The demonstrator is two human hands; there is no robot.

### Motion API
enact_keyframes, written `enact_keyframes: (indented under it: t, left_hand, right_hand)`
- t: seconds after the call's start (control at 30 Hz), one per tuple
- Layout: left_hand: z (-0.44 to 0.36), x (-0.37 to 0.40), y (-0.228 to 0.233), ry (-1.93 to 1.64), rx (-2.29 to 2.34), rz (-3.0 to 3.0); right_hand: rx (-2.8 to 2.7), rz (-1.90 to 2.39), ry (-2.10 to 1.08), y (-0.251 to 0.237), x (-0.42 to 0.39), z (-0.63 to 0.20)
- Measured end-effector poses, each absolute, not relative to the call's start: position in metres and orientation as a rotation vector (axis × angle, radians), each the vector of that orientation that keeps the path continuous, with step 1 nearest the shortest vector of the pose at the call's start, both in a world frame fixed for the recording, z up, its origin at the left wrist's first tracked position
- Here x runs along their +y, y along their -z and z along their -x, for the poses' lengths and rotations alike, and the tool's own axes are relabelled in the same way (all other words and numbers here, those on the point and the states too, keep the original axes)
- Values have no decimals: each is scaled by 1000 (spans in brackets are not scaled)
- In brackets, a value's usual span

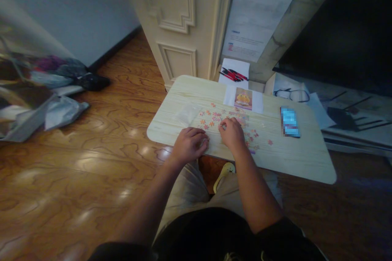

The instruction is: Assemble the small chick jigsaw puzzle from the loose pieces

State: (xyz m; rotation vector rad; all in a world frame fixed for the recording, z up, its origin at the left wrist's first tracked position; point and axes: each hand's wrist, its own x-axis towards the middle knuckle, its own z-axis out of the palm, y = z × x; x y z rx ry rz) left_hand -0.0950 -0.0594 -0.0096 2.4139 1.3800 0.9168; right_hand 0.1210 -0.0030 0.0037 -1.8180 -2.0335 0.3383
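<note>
Loose jigsaw puzzle pieces [217, 116] in orange, pink and red lie scattered over the middle of a small pale table. Among them my right hand [233, 133] is closed, thumb and forefinger pinched together; whatever is between the tips is too small to make out. Just behind that hand lies a partly covered patch of puzzle [240, 119]. My left hand [190, 144] rests at the near table edge, fingers loosely bent and apart, with no object visible in it. Beyond the pieces, a picture [243, 98] of a yellow figure lies on white paper.
A clear plastic bag [187, 114] lies left of the pieces on the table [165, 118]. Towards the right are a phone [290, 121] and a single piece [270, 142]. Red and black pens [234, 74] sit on paper behind the table, with glasses [292, 94] farther right.
</note>
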Motion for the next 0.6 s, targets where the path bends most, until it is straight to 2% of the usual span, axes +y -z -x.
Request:
enact_keyframes:
  t: [0.27, 0.6]
  left_hand:
    - [83, -54, 8, -894, 1439, -2430]
    - [94, -57, 8, -852, 1511, -2433]
  right_hand:
    - [-2088, 1614, -481, -11, -15, -126]
    - [-2023, 1700, -362, -14, 12, -137]
